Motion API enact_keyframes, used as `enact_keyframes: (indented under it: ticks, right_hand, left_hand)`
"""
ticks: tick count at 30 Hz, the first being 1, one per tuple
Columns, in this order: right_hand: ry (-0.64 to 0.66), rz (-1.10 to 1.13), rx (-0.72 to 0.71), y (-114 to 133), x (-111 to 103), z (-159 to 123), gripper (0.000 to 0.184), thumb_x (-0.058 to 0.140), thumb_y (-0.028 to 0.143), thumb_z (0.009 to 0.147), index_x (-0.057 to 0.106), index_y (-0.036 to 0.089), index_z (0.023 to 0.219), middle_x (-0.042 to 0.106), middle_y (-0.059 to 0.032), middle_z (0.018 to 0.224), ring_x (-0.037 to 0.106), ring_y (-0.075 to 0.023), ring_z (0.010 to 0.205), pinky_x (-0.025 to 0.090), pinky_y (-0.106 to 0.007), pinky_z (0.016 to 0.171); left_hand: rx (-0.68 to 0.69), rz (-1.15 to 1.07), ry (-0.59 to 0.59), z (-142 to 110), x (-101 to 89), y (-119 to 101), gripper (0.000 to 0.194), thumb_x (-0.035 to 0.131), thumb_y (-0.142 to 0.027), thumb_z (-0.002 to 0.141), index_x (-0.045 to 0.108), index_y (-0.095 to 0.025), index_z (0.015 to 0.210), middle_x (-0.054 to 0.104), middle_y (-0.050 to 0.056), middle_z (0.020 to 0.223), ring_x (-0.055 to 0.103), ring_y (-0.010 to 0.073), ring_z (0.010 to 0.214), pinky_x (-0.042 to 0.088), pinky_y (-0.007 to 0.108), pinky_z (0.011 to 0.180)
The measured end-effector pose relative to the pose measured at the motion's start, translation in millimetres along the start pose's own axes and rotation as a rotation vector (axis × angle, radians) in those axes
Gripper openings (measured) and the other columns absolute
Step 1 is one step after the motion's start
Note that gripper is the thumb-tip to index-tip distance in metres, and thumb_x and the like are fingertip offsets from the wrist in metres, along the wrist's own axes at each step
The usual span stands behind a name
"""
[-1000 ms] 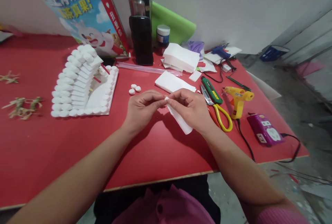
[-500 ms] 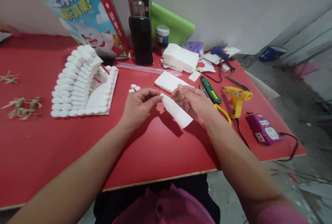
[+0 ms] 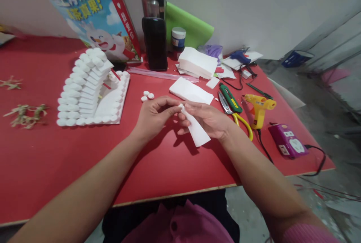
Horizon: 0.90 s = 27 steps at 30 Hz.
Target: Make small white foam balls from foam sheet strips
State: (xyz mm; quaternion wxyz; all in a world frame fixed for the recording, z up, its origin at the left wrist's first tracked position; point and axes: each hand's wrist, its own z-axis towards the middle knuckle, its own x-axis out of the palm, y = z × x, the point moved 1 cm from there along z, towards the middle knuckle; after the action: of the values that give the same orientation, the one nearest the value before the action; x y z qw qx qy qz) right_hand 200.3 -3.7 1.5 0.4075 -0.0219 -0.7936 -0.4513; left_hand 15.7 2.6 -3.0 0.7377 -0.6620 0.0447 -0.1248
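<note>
A white paper strip [image 3: 198, 132] is held between my two hands, its near end rolled tight and its free end hanging toward me. My left hand [image 3: 155, 117] pinches the rolled end between thumb and fingertips. Around the strip just beside the roll, my right hand [image 3: 210, 119] has its fingers closed. Small white paper rolls [image 3: 147, 95] lie on the table just past my left hand. Behind my right hand rests a stack of white paper strips [image 3: 191, 90]. To the left stands a curved white structure [image 3: 84, 92] built of similar rolls and thin slabs.
Right of my hands lie yellow-handled scissors [image 3: 244, 123], a green utility knife [image 3: 230, 97], a yellow glue gun [image 3: 258, 109] and a purple power socket [image 3: 289, 141]. A black phone [image 3: 155, 44], a lidded jar [image 3: 178, 37] and a printed box [image 3: 93, 14] stand behind on the red table [image 3: 172, 171].
My right hand opened and drew back from the roll, then came in again and closed on the strip. My left hand kept hold of the rolled end.
</note>
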Motion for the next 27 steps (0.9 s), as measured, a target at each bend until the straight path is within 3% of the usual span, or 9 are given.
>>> enact_keyframes:
  ticks: [6, 11, 15, 17, 22, 27]
  right_hand:
    - [-0.240, -0.285, -0.156, -1.3, 3.5, -0.3, 0.040, 0.092, 0.033, 0.076, 0.074, 0.016, 0.107, 0.073, 0.0003, 0.078, 0.068, -0.0116, 0.063, 0.064, -0.030, 0.068]
    - [-0.459, -0.571, -0.310, -3.6, 10.7, -1.7, 0.034, 0.089, 0.042, 0.077, 0.068, 0.017, 0.085, 0.074, -0.0019, 0.071, 0.068, -0.0141, 0.059, 0.053, -0.026, 0.056]
    - [-0.608, -0.872, -0.522, -8.7, 17.7, -2.6, 0.025, 0.083, 0.035, 0.082, 0.065, 0.019, 0.074, 0.067, 0.0018, 0.062, 0.059, -0.0115, 0.055, 0.044, -0.025, 0.053]
    - [-0.618, -0.939, -0.567, -11.0, 19.4, -3.0, 0.023, 0.078, 0.034, 0.085, 0.064, 0.020, 0.074, 0.066, 0.0025, 0.061, 0.057, -0.0117, 0.055, 0.044, -0.026, 0.055]
    - [-0.554, -0.870, -0.531, -12.1, 18.5, -3.8, 0.023, 0.074, 0.041, 0.089, 0.065, 0.021, 0.080, 0.072, -0.0008, 0.068, 0.062, -0.0142, 0.058, 0.049, -0.028, 0.056]
    - [-0.560, -0.864, -0.539, -10.8, 16.4, -4.3, 0.025, 0.075, 0.041, 0.089, 0.064, 0.021, 0.079, 0.069, -0.0005, 0.065, 0.061, -0.0137, 0.055, 0.045, -0.027, 0.052]
  left_hand:
    - [-0.036, -0.004, -0.066, 0.0, 0.5, 1.6, 0.011, 0.086, -0.027, 0.078, 0.080, -0.019, 0.081, 0.079, 0.005, 0.076, 0.073, 0.0194, 0.070, 0.060, 0.031, 0.068]
    - [-0.072, 0.039, -0.163, -1.1, 1.4, 5.3, 0.013, 0.088, -0.030, 0.074, 0.081, -0.020, 0.080, 0.076, 0.004, 0.072, 0.065, 0.0163, 0.064, 0.053, 0.028, 0.060]
    - [-0.061, 0.039, -0.199, -3.0, 5.1, 5.2, 0.010, 0.087, -0.028, 0.074, 0.082, -0.020, 0.078, 0.076, 0.003, 0.072, 0.064, 0.0159, 0.065, 0.053, 0.029, 0.063]
    - [-0.018, 0.064, -0.206, -4.0, 6.3, 3.9, 0.008, 0.086, -0.027, 0.075, 0.082, -0.021, 0.078, 0.076, 0.003, 0.073, 0.065, 0.0162, 0.066, 0.054, 0.029, 0.065]
    - [0.163, 0.196, -0.214, -6.2, 6.2, 0.7, 0.003, 0.083, -0.024, 0.080, 0.082, -0.024, 0.077, 0.078, 0.003, 0.079, 0.069, 0.0184, 0.072, 0.057, 0.032, 0.070]
    - [0.322, 0.364, -0.191, -9.3, 7.6, -1.5, 0.007, 0.078, -0.025, 0.086, 0.083, -0.025, 0.081, 0.081, 0.004, 0.086, 0.072, 0.0212, 0.084, 0.058, 0.035, 0.081]
